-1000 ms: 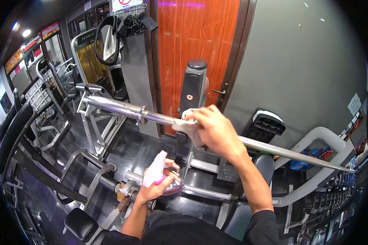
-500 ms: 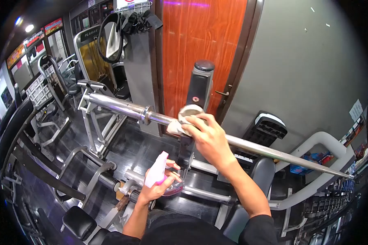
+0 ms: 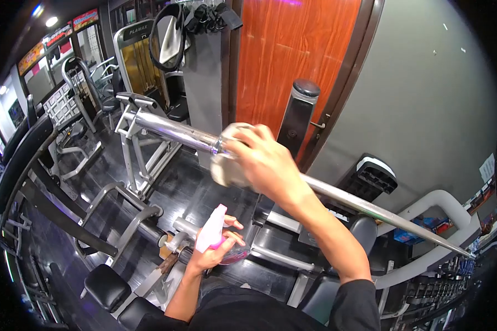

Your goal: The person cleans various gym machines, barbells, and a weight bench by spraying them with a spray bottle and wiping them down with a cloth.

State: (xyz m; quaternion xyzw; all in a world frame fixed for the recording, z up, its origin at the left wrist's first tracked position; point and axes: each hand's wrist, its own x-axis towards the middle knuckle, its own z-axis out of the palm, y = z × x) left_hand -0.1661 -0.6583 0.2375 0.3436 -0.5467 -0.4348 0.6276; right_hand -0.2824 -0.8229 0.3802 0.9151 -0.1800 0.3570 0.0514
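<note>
My right hand (image 3: 262, 160) is closed around a pale cloth (image 3: 225, 168), pressed on the barbell (image 3: 350, 201) beside the collar at the inner end of its thick chrome sleeve (image 3: 174, 131). Some of the cloth hangs below the bar, and motion blurs it slightly. Lower down, my left hand (image 3: 211, 255) grips a spray bottle (image 3: 211, 230) with a white-and-pink head and a clear body holding pinkish liquid. The bar runs diagonally past a black-capped upright post (image 3: 297, 118), partly covered by my right hand and forearm.
A wooden door (image 3: 287, 60) and a grey wall (image 3: 433, 105) stand behind the bar. Gym machines (image 3: 135, 60) fill the left side. A padded black seat (image 3: 107, 287) is at lower left, a thick grey frame (image 3: 450, 220) at right, and dumbbells (image 3: 436, 281) at lower right.
My right hand has slid the cloth left along the bar, from the upright post to the sleeve collar. My left hand still holds the spray bottle in nearly the same place. The view has shifted slightly.
</note>
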